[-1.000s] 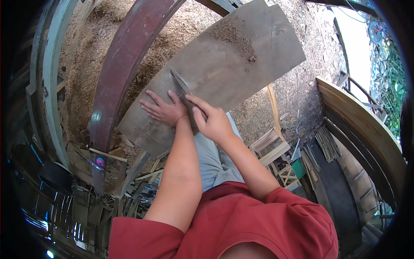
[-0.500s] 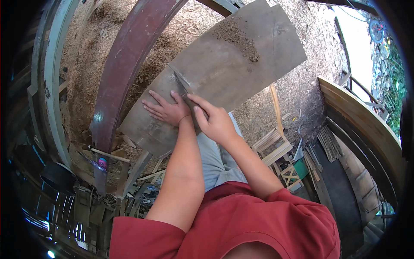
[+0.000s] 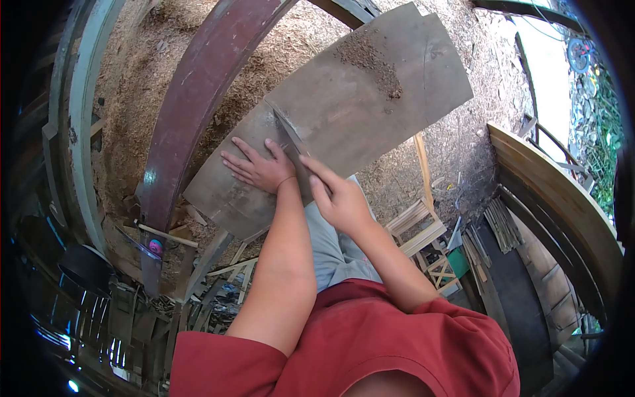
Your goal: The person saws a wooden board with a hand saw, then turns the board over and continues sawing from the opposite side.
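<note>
A large grey-brown wooden board (image 3: 344, 126) lies at a slant before me. My left hand (image 3: 266, 171) is pressed flat on it, fingers spread, holding nothing. In my right hand (image 3: 342, 198) is a handsaw (image 3: 288, 133), its index finger stretched forward along the tool. The pointed blade runs up and left over the board, just right of my left hand's thumb. A thin line shows in the board at the blade's far end. The saw's handle is mostly hidden by my fingers.
Sawdust (image 3: 374, 63) lies on the board's far part. A curved reddish-brown timber (image 3: 198, 92) passes on the left, with a pale curved post (image 3: 83, 119) beyond. Wood shavings cover the ground. Stacked curved planks (image 3: 555, 192) stand at right, near a small wooden frame (image 3: 417, 228).
My right hand has drawn the handsaw back, down and to the right. My left hand stays flat in the same place on the board.
</note>
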Demonstrator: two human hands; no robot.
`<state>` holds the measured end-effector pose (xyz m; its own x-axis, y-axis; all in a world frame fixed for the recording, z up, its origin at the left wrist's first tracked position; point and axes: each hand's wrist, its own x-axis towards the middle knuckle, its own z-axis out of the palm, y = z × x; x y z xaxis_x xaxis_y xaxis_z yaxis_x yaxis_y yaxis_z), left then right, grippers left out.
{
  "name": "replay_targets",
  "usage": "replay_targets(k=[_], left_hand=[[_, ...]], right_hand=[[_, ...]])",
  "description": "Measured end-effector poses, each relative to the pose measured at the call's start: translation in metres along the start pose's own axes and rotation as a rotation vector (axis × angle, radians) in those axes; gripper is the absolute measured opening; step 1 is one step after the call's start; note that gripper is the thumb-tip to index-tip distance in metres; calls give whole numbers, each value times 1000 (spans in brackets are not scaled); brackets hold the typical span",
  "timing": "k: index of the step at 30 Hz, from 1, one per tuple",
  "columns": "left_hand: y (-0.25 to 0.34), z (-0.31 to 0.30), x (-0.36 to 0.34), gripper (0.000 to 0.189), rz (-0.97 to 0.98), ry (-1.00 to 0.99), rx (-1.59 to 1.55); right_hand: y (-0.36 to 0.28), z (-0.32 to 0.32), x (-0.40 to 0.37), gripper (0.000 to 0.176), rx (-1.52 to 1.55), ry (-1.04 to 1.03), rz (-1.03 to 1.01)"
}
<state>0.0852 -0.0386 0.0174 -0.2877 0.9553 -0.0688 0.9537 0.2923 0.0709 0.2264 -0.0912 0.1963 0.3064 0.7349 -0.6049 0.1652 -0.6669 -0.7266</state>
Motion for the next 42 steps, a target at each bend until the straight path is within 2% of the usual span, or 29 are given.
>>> replay_targets(k=[2, 5, 8, 11, 13, 15, 17, 21, 25, 27, 28, 30, 33, 36, 38, 39, 42], left_hand=[[3, -1, -2, 85, 2, 4, -6], [3, -3, -1, 84, 2, 4, -11], [2, -1, -1, 84, -2, -11, -1], [2, 1, 0, 84, 7, -6, -12], [3, -2, -1, 84, -18, -22, -20], [6, -3, 0, 84, -13, -17, -19], [1, -3, -2, 85, -8, -16, -10], [4, -1, -1, 83, 0, -2, -26], [1, 0, -3, 84, -6, 21, -29], [2, -3, -7, 83, -11, 19, -30], [4, -2, -5, 83, -14, 28, -29], [3, 1, -4, 82, -5, 43, -22], [-1, 2, -7, 81, 8, 47, -12], [1, 2, -7, 83, 3, 38, -23], [1, 4, -1, 84, -7, 32, -26], [1, 4, -1, 84, -7, 29, -34], [1, 2, -5, 83, -3, 23, -34]], right_hand=[[6, -24, -46, 47, 63, -46, 28], [4, -46, -72, 47, 69, -69, 46], [4, -18, -27, 48, 47, -13, -16], [-2, 2, 18, 48, -1, -42, 37], [0, -6, -6, 48, -9, -27, 44], [12, -17, -47, 49, 39, 69, -126], [10, -32, -73, 50, 27, 39, -90], [4, -27, -64, 51, -22, -16, -30], [-15, -22, -56, 52, -5, 22, -74], [-11, -34, -63, 51, -9, -112, 160], [-5, -40, -71, 51, -11, -110, 153], [2, -46, -89, 49, 49, 57, -115], [3, -46, -85, 47, 57, 38, -78], [27, -6, -19, 47, 37, 39, -125], [13, -5, 3, 47, 59, 14, -77], [7, -4, 5, 47, 81, -3, -7], [15, -24, -58, 47, 60, -7, -20]])
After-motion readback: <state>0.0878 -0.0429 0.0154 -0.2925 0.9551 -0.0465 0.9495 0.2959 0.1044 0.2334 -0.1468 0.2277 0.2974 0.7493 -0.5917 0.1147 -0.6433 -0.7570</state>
